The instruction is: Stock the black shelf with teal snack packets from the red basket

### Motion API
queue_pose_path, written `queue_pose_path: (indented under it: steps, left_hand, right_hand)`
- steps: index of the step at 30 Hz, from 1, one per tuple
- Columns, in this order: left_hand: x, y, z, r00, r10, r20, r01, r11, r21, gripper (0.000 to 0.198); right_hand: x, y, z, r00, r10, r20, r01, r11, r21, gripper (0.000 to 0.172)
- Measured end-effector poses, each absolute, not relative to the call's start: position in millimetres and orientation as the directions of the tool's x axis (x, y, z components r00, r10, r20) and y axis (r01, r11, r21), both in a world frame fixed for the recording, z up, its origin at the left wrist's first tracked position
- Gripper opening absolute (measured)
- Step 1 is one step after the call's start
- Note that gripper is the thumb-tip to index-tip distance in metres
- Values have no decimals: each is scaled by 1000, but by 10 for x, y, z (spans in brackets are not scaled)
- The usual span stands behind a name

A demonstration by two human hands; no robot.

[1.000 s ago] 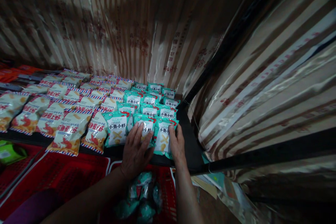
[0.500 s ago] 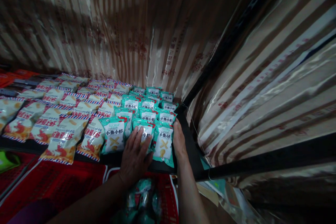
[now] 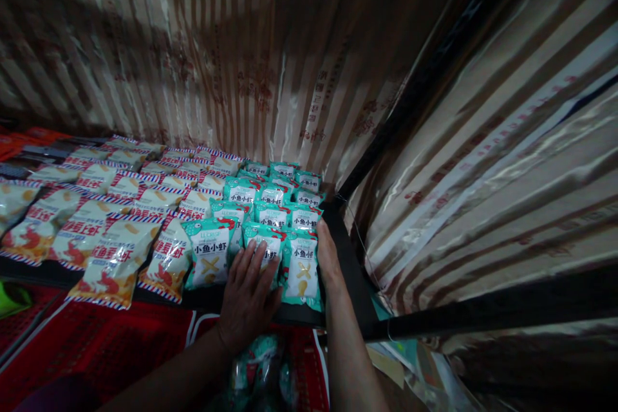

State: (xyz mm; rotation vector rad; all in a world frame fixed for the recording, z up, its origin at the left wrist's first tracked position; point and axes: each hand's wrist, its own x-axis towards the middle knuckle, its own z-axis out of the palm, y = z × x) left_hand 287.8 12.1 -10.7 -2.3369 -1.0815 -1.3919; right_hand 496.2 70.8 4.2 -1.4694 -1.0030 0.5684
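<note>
Several teal-and-white snack bags stand in rows at the right end of a black shelf. My left hand lies with fingers stretched over the front of the middle bag, covering much of its label. Along the right side of the front-right bag, my right hand rests edge-on with its fingers straight. To the left of my left hand leans another teal bag. White-and-orange snack bags with striped edges fill the shelf farther left.
Below the shelf are red crates; one holds more teal bags. A black metal post rises at the shelf's right corner, with a black bar running right. Striped plastic sheeting hangs behind and on the right.
Both hands keep nearly the same places against the teal bags. The view has shifted slightly; no bag has clearly moved.
</note>
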Motion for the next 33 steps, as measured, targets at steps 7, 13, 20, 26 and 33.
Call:
queue_pose_path:
  steps: [7, 13, 20, 26, 33]
  left_hand:
    - [2878, 118, -115, 275, 474, 836, 678, -712, 181, 43]
    - [2832, 24, -24, 257, 449, 856, 648, -737, 193, 41]
    - [2741, 364, 807, 332, 553, 764, 579, -759, 298, 35]
    - [2923, 1347, 1351, 434, 791, 432, 727, -590, 350, 33]
    - [2626, 532, 1041, 582, 496, 644, 533, -831, 158, 33]
  right_hand:
    - [4926, 629, 107, 508, 838, 198, 283, 54, -958, 65]
    - [4859, 432, 341, 609, 712, 349, 495, 3, -869, 70]
    - [4559, 551, 679, 504, 769, 394, 490, 121, -863, 50]
    - [4649, 862, 1029, 449, 788, 422, 683, 2, -730, 42]
    - [4748, 498, 920, 504, 608, 614, 779, -12, -627, 49]
